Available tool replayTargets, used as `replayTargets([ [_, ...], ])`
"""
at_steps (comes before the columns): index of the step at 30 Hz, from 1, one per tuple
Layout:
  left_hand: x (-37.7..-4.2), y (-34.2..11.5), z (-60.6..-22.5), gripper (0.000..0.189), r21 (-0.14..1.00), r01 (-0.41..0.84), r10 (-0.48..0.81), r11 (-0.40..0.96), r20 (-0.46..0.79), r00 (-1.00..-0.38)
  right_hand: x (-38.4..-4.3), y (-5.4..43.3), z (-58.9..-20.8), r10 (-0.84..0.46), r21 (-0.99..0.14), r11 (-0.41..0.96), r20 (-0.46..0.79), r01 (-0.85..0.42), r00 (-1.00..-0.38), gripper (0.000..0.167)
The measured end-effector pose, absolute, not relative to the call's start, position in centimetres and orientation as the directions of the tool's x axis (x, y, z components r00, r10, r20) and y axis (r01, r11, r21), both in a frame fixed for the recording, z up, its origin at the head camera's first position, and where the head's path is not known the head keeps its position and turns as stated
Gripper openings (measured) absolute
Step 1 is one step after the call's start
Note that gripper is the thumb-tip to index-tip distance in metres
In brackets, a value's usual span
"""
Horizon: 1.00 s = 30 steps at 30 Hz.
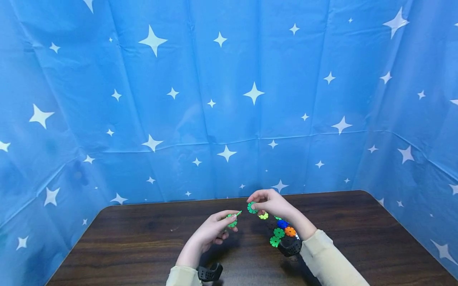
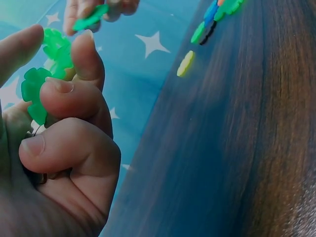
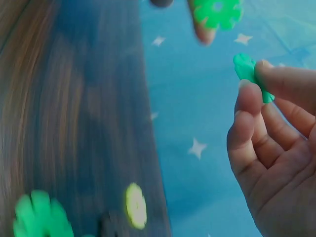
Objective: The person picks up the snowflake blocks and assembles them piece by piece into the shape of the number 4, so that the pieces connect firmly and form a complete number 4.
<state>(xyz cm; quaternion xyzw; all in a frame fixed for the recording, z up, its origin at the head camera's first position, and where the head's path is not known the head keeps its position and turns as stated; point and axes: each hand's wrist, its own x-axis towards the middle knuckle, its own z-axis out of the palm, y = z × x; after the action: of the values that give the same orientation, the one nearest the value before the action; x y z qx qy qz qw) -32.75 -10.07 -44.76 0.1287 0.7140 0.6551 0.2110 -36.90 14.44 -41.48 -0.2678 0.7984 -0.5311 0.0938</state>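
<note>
Between the thumb and fingers of my left hand point(image 1: 210, 229) are green notched plastic discs point(image 1: 232, 223), slotted together at an angle. The left wrist view shows these green discs point(image 2: 59, 49) close up, with the other fingers curled toward the palm. My right hand point(image 1: 274, 203), a little farther right, pinches a single green notched disc point(image 1: 252, 207) between thumb and fingertips. In the right wrist view this disc point(image 3: 245, 70) is apart from the left hand's discs point(image 3: 217, 12). A yellow disc point(image 1: 264, 216) lies on the table just below the right hand.
Loose discs lie under my right forearm on the dark wooden table point(image 1: 143, 242): blue point(image 1: 282, 224), orange point(image 1: 290, 231), several green point(image 1: 278, 232) and some dark ones. Each wrist carries a black band point(image 1: 210, 272). Behind the table hangs a blue curtain point(image 1: 186, 119) with white stars.
</note>
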Motion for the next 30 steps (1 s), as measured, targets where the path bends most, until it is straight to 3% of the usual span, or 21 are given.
replayTargets([
  [12, -32.6, -10.3, -44.8, 0.053, 0.990, -0.088, 0.439, 0.112, -0.129, -0.889, -35.2, 11.6, -41.9, -0.310, -0.972, 0.127, 0.151, -0.199, -0.938, 0.026],
  [30, -32.7, -10.3, -44.7, 0.051, 0.994, -0.051, 0.423, 0.100, -0.088, -0.902, -34.8, 10.3, -42.9, -0.282, -0.979, 0.046, 0.176, -0.196, -0.943, 0.025],
])
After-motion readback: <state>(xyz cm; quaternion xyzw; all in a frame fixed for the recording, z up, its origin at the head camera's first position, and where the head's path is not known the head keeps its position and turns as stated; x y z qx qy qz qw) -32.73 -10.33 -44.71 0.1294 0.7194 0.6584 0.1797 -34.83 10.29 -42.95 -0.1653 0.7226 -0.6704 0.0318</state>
